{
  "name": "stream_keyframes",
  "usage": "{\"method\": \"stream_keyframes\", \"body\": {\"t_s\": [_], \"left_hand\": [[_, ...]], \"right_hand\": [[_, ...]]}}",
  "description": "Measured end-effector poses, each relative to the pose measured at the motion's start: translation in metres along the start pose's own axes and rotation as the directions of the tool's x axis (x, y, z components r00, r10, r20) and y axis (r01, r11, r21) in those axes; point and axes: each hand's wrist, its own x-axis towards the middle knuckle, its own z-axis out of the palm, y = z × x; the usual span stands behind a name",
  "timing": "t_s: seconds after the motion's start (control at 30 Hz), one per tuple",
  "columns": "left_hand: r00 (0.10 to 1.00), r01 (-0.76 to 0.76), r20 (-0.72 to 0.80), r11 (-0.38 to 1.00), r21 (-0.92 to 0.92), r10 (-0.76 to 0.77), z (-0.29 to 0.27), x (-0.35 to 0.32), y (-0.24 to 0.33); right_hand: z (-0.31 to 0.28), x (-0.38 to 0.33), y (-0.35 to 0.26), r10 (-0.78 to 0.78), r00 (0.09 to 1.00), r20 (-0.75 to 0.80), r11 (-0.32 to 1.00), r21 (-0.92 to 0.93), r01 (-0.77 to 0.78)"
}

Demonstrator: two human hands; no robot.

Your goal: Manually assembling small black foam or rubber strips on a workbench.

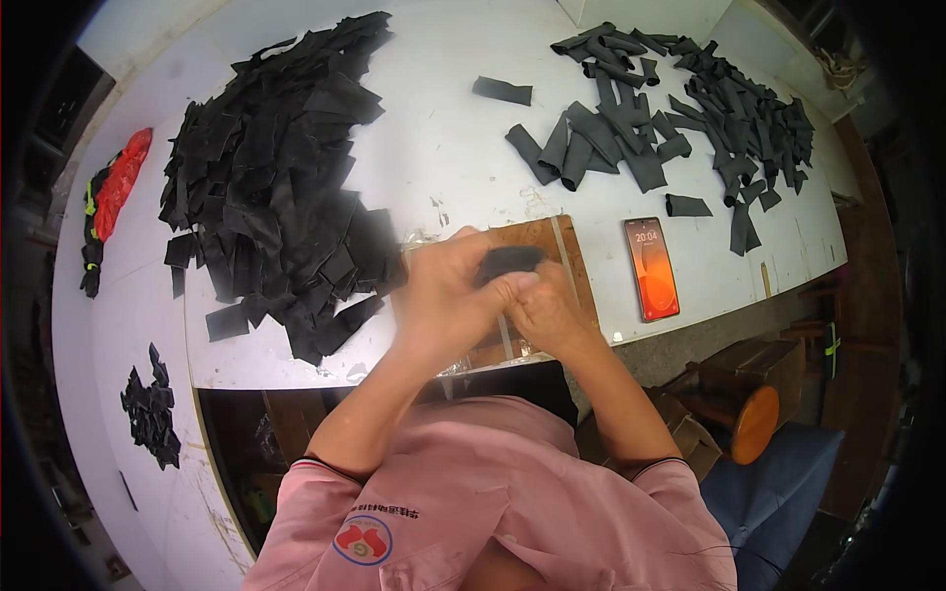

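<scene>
A left hand (443, 295) and right hand (550, 307) close their fingers around a black fabric piece (510, 260), likely light, soft, best gripped by its edges.

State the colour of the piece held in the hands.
The piece is near-black, slightly blurred; head view.

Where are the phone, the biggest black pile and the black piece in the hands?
Phone (652, 273): head view, middle of its lit screen.
Biggest black pile (276, 182): head view, middle of its top.
Black piece (508, 261): head view, its blurred dark face.
</scene>
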Motion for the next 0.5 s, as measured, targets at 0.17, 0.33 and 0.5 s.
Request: {"method": "stream_keyframes", "body": {"t_s": [0.17,0.33,0.5], "left_hand": [[0.998,0.020,-0.064,0.999,0.039,-0.017,0.003,-0.005,-0.011],[0.991,-0.121,-0.041,0.987,0.103,0.125,0.003,-0.006,-0.016],[0.962,-0.185,-0.253,0.921,-0.344,0.099,0.006,-0.012,-0.001]], "right_hand": [[-0.003,-0.004,0.003,0.035,0.996,0.083,0.999,-0.017,-0.033],[0.005,-0.010,0.005,0.103,0.990,0.100,0.994,-0.044,-0.099],[-0.017,0.018,-0.013,0.071,0.988,0.139,0.993,-0.100,-0.057]]}}
